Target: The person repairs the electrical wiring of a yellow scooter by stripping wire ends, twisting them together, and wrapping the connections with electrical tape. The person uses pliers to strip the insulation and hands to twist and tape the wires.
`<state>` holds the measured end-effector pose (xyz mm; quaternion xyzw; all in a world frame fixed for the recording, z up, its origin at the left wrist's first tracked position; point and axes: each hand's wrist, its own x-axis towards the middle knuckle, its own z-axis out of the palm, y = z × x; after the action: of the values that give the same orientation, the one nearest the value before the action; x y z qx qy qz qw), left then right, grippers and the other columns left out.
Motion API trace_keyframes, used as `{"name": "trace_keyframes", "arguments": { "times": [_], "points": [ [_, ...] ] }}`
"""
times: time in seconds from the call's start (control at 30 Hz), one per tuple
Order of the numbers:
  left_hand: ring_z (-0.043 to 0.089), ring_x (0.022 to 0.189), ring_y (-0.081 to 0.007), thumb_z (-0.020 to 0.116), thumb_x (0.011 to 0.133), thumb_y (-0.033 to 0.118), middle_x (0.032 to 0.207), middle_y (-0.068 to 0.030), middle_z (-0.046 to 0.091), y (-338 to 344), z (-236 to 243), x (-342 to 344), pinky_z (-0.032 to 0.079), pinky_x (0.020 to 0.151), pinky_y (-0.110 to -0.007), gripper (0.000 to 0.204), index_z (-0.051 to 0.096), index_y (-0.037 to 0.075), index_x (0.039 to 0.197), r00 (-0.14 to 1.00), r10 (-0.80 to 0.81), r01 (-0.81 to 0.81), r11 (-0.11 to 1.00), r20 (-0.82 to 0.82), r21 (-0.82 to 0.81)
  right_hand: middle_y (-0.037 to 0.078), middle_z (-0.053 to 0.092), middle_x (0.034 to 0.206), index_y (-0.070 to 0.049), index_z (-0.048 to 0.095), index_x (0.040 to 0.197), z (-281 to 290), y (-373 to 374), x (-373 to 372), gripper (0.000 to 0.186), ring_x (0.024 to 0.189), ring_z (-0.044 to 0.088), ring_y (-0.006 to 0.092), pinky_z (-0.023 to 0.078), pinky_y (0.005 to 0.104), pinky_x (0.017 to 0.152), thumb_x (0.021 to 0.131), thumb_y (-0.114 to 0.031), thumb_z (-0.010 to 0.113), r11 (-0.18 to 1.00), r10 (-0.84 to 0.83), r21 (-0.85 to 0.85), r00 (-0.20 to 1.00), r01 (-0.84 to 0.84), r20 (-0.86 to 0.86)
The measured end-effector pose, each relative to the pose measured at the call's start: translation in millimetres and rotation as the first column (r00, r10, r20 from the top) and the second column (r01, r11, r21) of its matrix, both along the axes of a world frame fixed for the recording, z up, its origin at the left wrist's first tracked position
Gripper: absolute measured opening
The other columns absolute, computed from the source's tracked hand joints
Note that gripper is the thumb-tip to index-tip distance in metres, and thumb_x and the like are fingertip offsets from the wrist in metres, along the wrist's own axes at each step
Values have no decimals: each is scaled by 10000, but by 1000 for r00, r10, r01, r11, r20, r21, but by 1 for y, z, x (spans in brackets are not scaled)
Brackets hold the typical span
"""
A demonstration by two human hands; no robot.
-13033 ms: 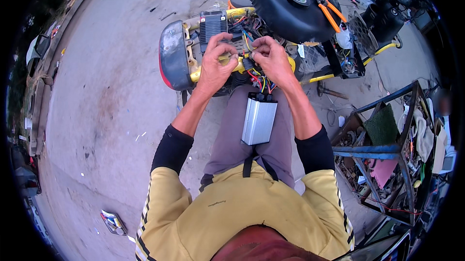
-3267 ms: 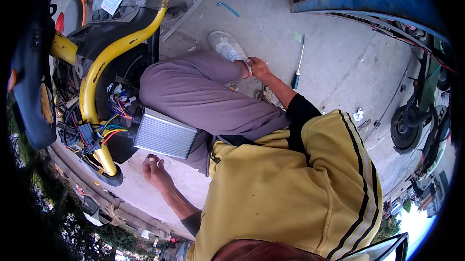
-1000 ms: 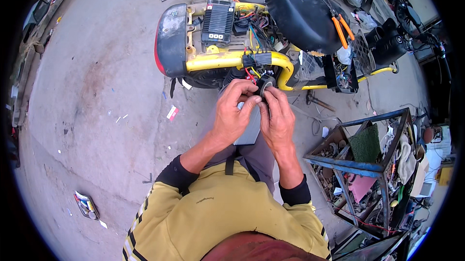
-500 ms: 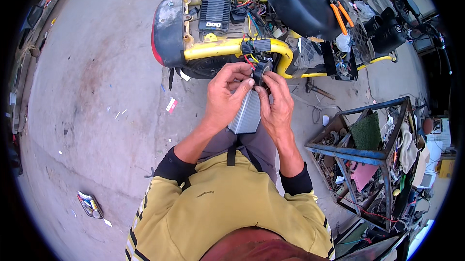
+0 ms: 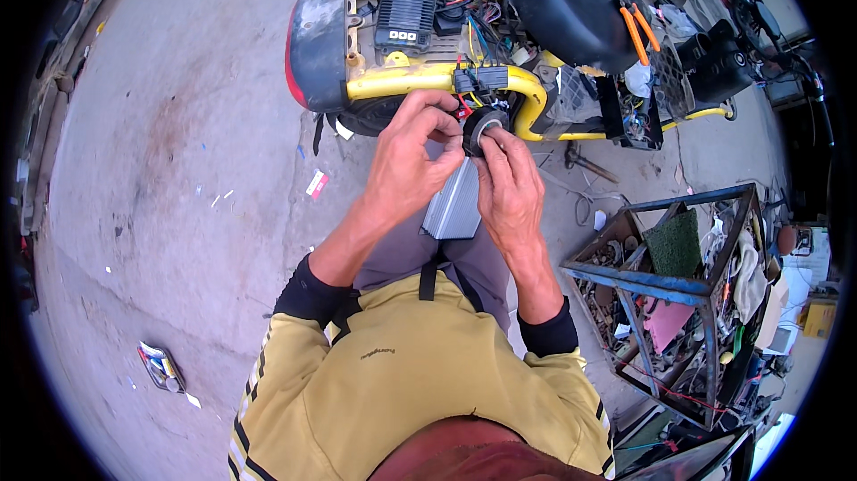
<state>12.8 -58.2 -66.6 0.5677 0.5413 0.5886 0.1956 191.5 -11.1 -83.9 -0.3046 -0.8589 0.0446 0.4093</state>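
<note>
Right grip [image 5: 511, 182] is closed on a black tape roll [image 5: 476, 134], its fingers hooked at the pale core. In the head view, that roll is at twelve o'clock from the chest, above the lap. Left grip [image 5: 412, 159], at eight o'clock from the roll, is curled close beside it; whether it pinches anything, I cannot tell. Red wires [image 5: 464, 108] show at eleven o'clock, the yellow frame tube [image 5: 533, 104] at two, and a silver finned box [image 5: 453, 206] rests on the thighs at seven.

Good handling here, I judge, means a loose hold at the core so the roll can turn, a light left pinch, and slow, even tension. Steady thighs should spare the box's wires any tug.
</note>
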Motion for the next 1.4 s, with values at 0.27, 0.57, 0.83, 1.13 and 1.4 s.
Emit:
{"name": "trace_keyframes", "arguments": {
  "times": [0.27,0.57,0.83,1.13,1.4],
  "points": [
    [694,943,-205,745,785,-115,1192,-115,652,4,-6,5,607,804,-332,227,614,-39,953,991,69,-66,997,-118,31,160,715,1252,26,724,1245,3,-4,-2,427,1022,728,372,607,458,863,828,60,811,1000,12,15,1000,-12,24],
    [716,1079,-147,753,890,-99,1303,-102,673,-3,-11,1,646,861,-288,186,722,-30,1060,984,5,-8,1000,177,15,168,716,1240,10,702,1242,3,-6,-5,378,1050,736,388,608,462,883,881,33,811,983,31,-179,995,-48,-97],
    [707,1124,-185,774,920,-116,1318,-115,625,-12,-3,-9,659,914,-318,258,713,-41,1160,968,-178,184,983,178,-22,166,707,1247,11,694,1255,8,-8,-7,379,1086,726,385,599,466,906,892,26,802,978,55,-197,998,-62,-43],
    [711,1115,-239,739,967,-65,1319,-133,567,-8,-18,-6,660,915,-361,224,670,-38,1178,968,-177,175,984,180,27,176,705,1231,20,690,1249,12,-5,-8,349,1083,723,395,593,480,911,909,31,769,978,55,-200,998,-56,-7],
    [712,1118,-241,722,981,-68,1321,-133,568,-8,-14,-2,657,919,-358,229,655,-30,1196,974,-157,154,988,161,29,181,705,1228,23,690,1245,11,-5,-9,334,1083,722,397,593,485,911,919,23,762,976,55,-209,998,-56,-13]
  ]
}}
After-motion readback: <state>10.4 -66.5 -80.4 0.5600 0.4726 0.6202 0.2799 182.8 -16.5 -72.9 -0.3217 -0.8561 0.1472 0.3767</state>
